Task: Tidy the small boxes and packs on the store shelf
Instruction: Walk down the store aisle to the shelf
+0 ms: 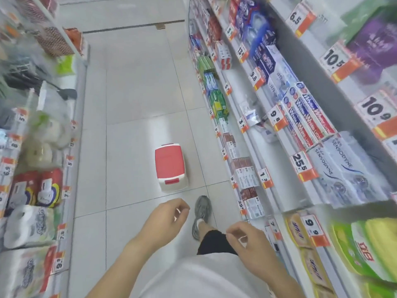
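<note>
I stand in a store aisle, looking down it. The shelf unit on my right carries rows of small boxes: white toothpaste boxes (345, 168), red-and-white boxes (247, 175) lower down, green boxes (218, 104) farther along. My left hand (165, 220) hangs over the floor with fingers loosely curled and nothing in it. My right hand (249, 244) is close to the lower shelf edge, fingers bent, also holding nothing. Neither hand touches a box.
A red-and-white step stool (170, 166) stands on the tiled floor ahead. My grey shoe (202, 214) is just behind it. The left shelves (32, 190) hold bagged goods and rolls. Orange price tags (303, 166) line the shelf edges.
</note>
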`<state>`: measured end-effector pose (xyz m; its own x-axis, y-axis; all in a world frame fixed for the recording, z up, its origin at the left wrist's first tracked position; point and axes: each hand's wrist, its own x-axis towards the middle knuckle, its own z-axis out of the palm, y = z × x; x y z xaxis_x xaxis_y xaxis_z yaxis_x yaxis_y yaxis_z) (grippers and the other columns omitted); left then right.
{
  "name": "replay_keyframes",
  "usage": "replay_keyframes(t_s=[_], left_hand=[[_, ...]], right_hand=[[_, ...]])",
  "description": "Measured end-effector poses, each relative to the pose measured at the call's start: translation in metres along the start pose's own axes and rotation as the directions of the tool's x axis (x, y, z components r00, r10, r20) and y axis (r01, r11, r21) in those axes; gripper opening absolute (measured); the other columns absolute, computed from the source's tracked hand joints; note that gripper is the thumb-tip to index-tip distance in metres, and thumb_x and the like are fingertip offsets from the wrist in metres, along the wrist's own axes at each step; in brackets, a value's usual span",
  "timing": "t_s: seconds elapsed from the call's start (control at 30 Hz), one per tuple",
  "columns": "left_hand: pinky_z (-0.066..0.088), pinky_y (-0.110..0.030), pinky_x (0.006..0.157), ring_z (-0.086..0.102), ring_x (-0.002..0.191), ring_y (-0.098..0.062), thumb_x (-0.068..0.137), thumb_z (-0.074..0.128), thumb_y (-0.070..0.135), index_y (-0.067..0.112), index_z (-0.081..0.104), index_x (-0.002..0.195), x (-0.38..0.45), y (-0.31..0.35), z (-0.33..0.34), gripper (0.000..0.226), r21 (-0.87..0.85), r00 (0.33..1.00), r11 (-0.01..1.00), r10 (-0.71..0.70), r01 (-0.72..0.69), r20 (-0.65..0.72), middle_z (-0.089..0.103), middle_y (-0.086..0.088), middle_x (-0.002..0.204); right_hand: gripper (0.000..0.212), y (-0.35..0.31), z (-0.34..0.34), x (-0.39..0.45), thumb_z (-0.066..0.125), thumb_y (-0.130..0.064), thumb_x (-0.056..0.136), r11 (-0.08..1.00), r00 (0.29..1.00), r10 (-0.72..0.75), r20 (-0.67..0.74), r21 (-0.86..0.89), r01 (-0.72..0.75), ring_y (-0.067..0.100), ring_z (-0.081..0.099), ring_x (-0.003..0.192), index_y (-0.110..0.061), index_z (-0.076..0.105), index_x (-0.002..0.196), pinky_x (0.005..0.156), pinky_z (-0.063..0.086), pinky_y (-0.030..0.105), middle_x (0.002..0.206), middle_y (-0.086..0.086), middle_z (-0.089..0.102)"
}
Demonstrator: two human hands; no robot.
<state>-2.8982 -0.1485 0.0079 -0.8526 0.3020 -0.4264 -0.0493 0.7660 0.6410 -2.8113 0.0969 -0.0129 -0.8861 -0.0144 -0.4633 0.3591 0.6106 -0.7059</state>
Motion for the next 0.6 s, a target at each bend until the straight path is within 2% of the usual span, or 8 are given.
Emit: replay_keyframes(t_s=[0.1,0.2,0.37,0.53,0.6], left_hand=[[0.05,-0.024,0.078,0.06,0.084,0.002,0.095,0.048,0.033,0.035,0.061,0.093,0.073,0.023,-0.033,0.014,0.011,1.0,1.0,0.005,-0.006,0.027,0.065,0.023,0.089],[0.049,-0.019,0.074,0.059,0.083,0.004,0.096,0.048,0.034,0.039,0.057,0.091,0.133,0.041,-0.067,0.012,0.027,1.0,1.0,0.017,-0.017,0.004,0.065,0.024,0.091],[0.049,-0.019,0.07,0.06,0.078,0.004,0.094,0.05,0.033,0.04,0.058,0.086,0.22,0.058,-0.121,0.014,0.018,1.0,1.0,0.019,-0.019,-0.012,0.066,0.024,0.083],[0.043,-0.016,0.064,0.058,0.077,0.007,0.094,0.049,0.032,0.035,0.061,0.085,0.318,0.074,-0.162,0.015,0.061,0.998,0.996,0.062,-0.063,0.022,0.065,0.024,0.079],[0.045,-0.019,0.063,0.058,0.072,0.003,0.094,0.049,0.034,0.033,0.061,0.083,0.365,0.082,-0.174,0.016,0.058,0.995,0.994,0.092,-0.095,0.049,0.065,0.02,0.075]], right_hand=[[0.006,-0.033,-0.044,0.087,0.061,-0.03,0.094,0.999,0.999,-0.035,-0.013,0.005,0.036,-0.005,0.061,0.094,-0.029,0.067,0.095,0.081,0.046,0.011,0.094,-0.016,0.068],[0.009,-0.073,-0.088,0.168,0.059,-0.031,0.095,0.997,0.997,-0.073,-0.035,0.013,0.073,-0.006,0.06,0.092,-0.029,0.067,0.098,0.084,0.047,0.013,0.095,-0.018,0.067],[0.01,-0.134,-0.142,0.274,0.057,-0.034,0.096,0.992,0.99,-0.123,-0.066,0.014,0.125,-0.008,0.06,0.092,-0.031,0.065,0.1,0.085,0.047,0.012,0.097,-0.022,0.065],[0.005,-0.155,-0.173,0.361,0.059,-0.031,0.095,0.992,0.987,-0.122,-0.101,0.023,0.125,-0.002,0.061,0.09,-0.033,0.063,0.098,0.082,0.049,0.016,0.095,-0.019,0.065],[0.005,-0.155,-0.184,0.395,0.06,-0.029,0.095,0.993,0.985,-0.099,-0.143,0.048,0.107,-0.003,0.061,0.091,-0.032,0.064,0.096,0.081,0.047,0.013,0.094,-0.018,0.065]])
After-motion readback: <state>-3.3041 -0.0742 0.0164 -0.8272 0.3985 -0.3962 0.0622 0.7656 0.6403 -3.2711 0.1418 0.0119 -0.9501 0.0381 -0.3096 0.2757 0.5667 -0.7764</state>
